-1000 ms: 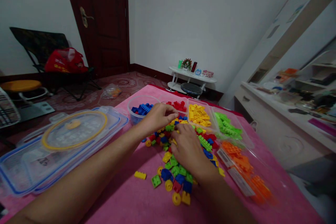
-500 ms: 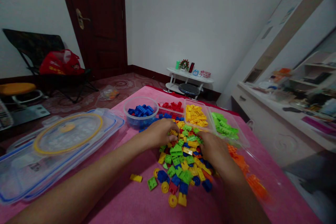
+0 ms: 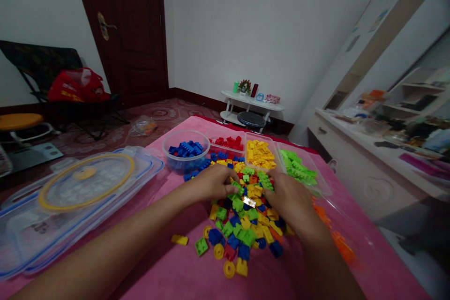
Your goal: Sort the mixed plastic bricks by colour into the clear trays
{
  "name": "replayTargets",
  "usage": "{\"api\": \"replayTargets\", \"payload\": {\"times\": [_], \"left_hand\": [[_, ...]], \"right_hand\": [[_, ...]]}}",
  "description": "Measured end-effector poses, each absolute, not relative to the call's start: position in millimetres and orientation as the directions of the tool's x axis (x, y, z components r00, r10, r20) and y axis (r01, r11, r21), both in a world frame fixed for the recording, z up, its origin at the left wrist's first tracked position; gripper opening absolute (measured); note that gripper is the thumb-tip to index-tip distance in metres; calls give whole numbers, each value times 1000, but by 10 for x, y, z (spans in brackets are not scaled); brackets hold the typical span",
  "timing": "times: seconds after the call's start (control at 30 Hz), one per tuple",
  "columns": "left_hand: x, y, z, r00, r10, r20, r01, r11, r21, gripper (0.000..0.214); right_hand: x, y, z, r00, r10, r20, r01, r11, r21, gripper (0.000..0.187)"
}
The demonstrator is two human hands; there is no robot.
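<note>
A mixed heap of toy building blocks [image 3: 242, 234] lies on the pink cloth, in green, yellow, blue, red and orange. My left hand [image 3: 211, 183] reaches into its left side, thumb and fingers closed around a green block [image 3: 236, 188]. On the heap's right side, the fingers of my right hand [image 3: 288, 197] curl against another green block [image 3: 263, 179]; part of the grip is hidden behind the hand. Behind the heap stand a round tub of blue blocks [image 3: 186, 149] and clear boxes with red blocks [image 3: 229, 142], yellow blocks [image 3: 260, 153] and green blocks [image 3: 298, 167].
Stacked clear lids [image 3: 84, 197] lie to the left on the cloth-covered table [image 3: 147, 262]. Orange blocks [image 3: 339, 243] sit in a clear box beyond my right forearm. A single yellow block [image 3: 179, 240] lies apart. A white cabinet [image 3: 369, 168] stands right of the table.
Both hands have shifted slightly within the heap. A green block now shows more clearly at my right fingers, and one at my left fingertips. The view has turned a little.
</note>
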State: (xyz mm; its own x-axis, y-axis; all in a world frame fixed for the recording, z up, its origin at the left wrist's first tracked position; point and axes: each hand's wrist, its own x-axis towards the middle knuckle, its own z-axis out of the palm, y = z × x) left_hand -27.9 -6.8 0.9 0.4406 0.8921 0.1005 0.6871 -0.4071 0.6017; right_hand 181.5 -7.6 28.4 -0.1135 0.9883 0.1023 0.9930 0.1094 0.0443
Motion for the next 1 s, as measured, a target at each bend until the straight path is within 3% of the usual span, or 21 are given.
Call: {"api": "replayTargets", "payload": {"times": [0.17,0.37,0.47,0.57,0.63,0.7,0.8,0.9,1.0], "left_hand": [[-293,30,-72,339,939,55,525,-237,818,26],[-272,45,-135,317,941,-120,123,85,989,27],[-246,16,-81,333,918,-216,-59,249,967,33],[-222,-27,-20,443,843,-305,-186,419,889,47],[-209,-56,3,552,776,-305,-235,496,836,54],[-197,-81,9,636,722,-273,-277,544,792,54],[-183,-98,10,676,695,-246,-350,596,722,43],[-210,-84,56,608,752,-254,-434,583,687,25],[-321,-37,170,493,839,-231,-478,483,733,16]], "right_hand": [[1744,-10,161,-175,957,230,973,204,-108,36],[1771,37,41,-205,953,224,955,245,-169,37],[1728,9,115,-162,924,346,867,301,-398,35],[1607,-62,199,-124,911,393,586,387,-712,36],[1516,-118,222,-161,919,360,380,394,-837,41],[1451,-161,219,-223,922,317,269,370,-889,45],[1429,-189,199,-231,912,339,255,392,-884,44],[1467,-185,199,-178,900,398,297,435,-850,37],[1498,-172,204,-166,903,396,298,429,-853,35]]}}
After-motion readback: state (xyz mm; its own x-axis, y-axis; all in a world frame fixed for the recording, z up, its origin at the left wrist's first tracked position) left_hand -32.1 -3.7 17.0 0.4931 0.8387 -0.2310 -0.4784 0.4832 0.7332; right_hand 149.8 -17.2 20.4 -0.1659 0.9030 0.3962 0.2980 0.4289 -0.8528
